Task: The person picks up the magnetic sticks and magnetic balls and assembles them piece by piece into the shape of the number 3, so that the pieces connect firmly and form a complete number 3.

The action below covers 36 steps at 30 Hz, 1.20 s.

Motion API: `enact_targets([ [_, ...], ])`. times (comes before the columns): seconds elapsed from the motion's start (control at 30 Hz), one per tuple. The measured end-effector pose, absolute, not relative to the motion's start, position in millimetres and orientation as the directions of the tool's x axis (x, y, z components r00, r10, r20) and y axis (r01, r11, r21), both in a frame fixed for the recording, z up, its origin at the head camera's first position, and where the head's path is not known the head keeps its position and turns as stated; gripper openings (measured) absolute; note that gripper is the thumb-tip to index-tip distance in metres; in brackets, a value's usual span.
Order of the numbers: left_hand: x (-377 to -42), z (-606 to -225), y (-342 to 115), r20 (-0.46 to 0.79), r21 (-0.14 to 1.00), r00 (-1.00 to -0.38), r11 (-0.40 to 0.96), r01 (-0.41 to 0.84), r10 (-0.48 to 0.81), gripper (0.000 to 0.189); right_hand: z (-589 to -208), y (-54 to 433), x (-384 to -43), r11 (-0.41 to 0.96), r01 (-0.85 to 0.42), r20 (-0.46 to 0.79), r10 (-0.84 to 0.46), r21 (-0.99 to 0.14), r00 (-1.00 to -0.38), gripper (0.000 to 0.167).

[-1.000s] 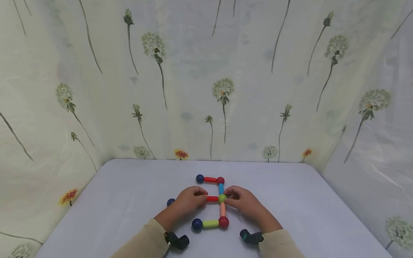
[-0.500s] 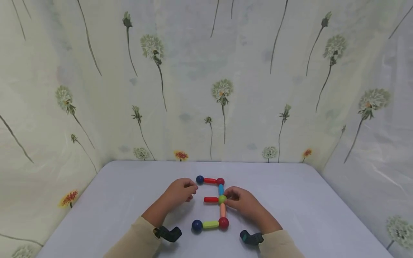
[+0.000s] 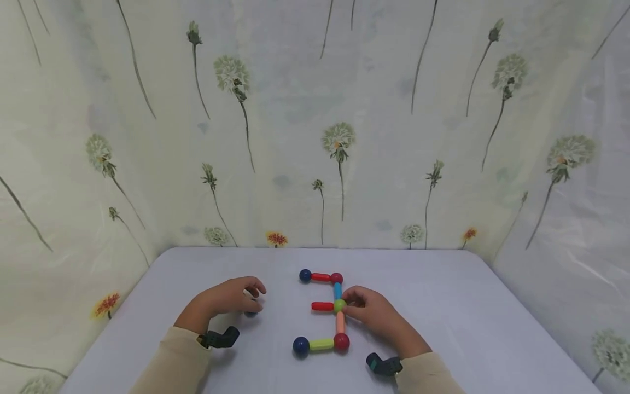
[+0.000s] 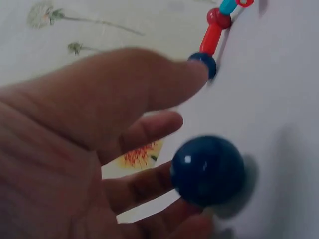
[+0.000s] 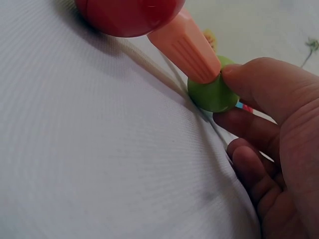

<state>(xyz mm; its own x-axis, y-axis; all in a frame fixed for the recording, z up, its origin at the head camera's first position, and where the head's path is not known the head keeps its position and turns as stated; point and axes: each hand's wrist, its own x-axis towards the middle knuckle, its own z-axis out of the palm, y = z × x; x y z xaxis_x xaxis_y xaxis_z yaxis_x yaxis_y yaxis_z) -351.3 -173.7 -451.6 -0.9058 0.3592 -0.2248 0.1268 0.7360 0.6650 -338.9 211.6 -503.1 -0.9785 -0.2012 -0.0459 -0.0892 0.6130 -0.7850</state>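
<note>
My left hand is over a loose dark blue ball on the table. In the left wrist view its thumb stands apart from the ball, while the fingers lie behind and beside it. The thumb and fingertips of my right hand pinch a green ball. That green ball joins a blue stick, an orange stick and a red stick whose left end is free. At the far end a red ball is joined by another red stick to a blue ball.
Nearer me, a red ball links the orange stick to a yellow-green stick and a blue ball. The pieces lie on a white table. A floral curtain hangs behind and at both sides.
My left hand has let go of the middle red stick and moved left to the loose blue ball. The right hand keeps its place at the green ball.
</note>
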Motion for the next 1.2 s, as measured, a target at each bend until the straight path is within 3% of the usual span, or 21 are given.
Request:
enact_targets([
  [0.2, -346.9, -467.6, -192.8, -0.28, 0.744, -0.88, 0.666, 0.054, 0.384, 0.056, -505.5, 208.9, -339.4, 0.632, -0.085, -0.047, -0.19, -0.77, -0.981, 0.028],
  [0.4, -341.2, -477.4, -197.7, -0.191, 0.786, -0.895, 0.609, 0.106, 0.403, 0.062, -499.2, 209.6, -339.1, 0.624, -0.095, -0.035, -0.193, -0.775, -0.981, 0.028],
  [0.87, -332.4, -490.4, -199.1, -0.125, 0.798, -0.909, 0.584, 0.146, 0.398, 0.036, -503.3, 208.4, -338.2, 0.631, -0.084, -0.042, -0.182, -0.771, -0.982, 0.028],
  [1.2, -331.5, -492.7, -194.3, -0.125, 0.804, -0.924, 0.582, 0.118, 0.361, 0.034, -501.9, 211.0, -337.9, 0.626, -0.091, -0.038, -0.19, -0.775, -0.981, 0.026],
])
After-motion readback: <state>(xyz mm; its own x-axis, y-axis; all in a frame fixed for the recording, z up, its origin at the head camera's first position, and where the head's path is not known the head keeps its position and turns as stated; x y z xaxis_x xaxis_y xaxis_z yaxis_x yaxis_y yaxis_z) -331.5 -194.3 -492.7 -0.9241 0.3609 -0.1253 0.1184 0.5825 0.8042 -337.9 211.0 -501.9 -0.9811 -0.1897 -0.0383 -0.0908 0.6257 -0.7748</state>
